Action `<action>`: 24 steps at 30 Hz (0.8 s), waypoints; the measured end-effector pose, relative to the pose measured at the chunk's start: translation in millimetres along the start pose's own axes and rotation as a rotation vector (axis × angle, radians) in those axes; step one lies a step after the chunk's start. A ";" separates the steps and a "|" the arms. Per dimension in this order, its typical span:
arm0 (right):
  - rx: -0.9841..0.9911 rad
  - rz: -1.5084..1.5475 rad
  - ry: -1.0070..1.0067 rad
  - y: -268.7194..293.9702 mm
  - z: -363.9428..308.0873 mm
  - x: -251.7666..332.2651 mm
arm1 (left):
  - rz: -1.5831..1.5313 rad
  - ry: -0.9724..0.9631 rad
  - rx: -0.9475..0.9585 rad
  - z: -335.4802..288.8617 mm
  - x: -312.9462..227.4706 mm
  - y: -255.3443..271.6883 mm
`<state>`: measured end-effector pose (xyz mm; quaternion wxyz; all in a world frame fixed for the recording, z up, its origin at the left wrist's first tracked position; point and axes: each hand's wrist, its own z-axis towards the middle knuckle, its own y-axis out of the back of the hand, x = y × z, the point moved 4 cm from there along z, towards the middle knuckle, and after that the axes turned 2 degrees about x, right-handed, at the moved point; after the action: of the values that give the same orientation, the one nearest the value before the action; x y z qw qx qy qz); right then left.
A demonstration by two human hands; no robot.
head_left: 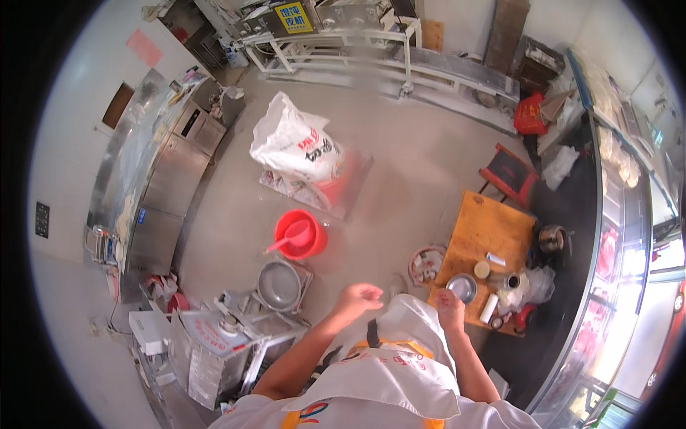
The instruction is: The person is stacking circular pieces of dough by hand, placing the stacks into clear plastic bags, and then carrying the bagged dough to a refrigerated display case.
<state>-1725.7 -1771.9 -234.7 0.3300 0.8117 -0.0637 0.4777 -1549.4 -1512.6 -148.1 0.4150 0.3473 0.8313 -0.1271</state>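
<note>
My left hand point(359, 300) is raised in front of the white apron point(400, 365), fingers loosely bent and apart, with nothing visible in it. My right hand point(450, 312) is at the left edge of the wooden table point(475, 222), fingers curled in. It overlaps the near-left side of a round metal bowl point(462, 288) in this view; whether it touches the bowl, or holds something small, is hidden. Ahead and to the left on the floor stands a red bucket point(319, 245) with a red dipper point(297, 232) across its mouth. Nearer is a wide metal basin point(279, 285).
A large open white sack point(300, 143) stands on a low board ahead. Jars, a white roll point(489, 308) and plastic bags crowd the table. A red-framed stool point(509, 175) is beyond it. Metal cabinets point(171, 171) line the left; a long machine point(336, 53) spans the back.
</note>
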 end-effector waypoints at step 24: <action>0.107 -0.081 0.210 -98.0 705.2 432.5 | -0.058 -0.171 -0.110 548.0 -457.7 378.7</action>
<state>-935.9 -2025.2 -157.4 0.3100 0.7756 0.0299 0.5491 -771.4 -1727.3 -104.4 0.4989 0.2876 0.8083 -0.1225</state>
